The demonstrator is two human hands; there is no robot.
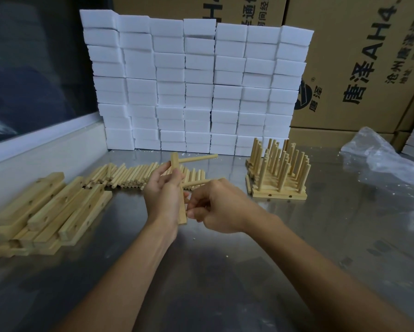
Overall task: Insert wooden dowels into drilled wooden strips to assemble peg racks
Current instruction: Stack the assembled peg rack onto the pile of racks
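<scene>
Strip (181, 202) | upright, left hand (164, 197) grip clamped | right hand (215, 207) grip pinching dowel (196, 182)

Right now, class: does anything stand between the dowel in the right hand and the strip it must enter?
Nothing visible: the right hand holds its dowel right at the strip held by the left hand.

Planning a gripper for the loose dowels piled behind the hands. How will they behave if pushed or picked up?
The loose dowels look round and smooth, so they will probably roll on the shiny metal table when nudged. They seem thin, plain wood, likely light and stiff. Lying tightly side by side, one may be awkward to pinch out alone.
</scene>
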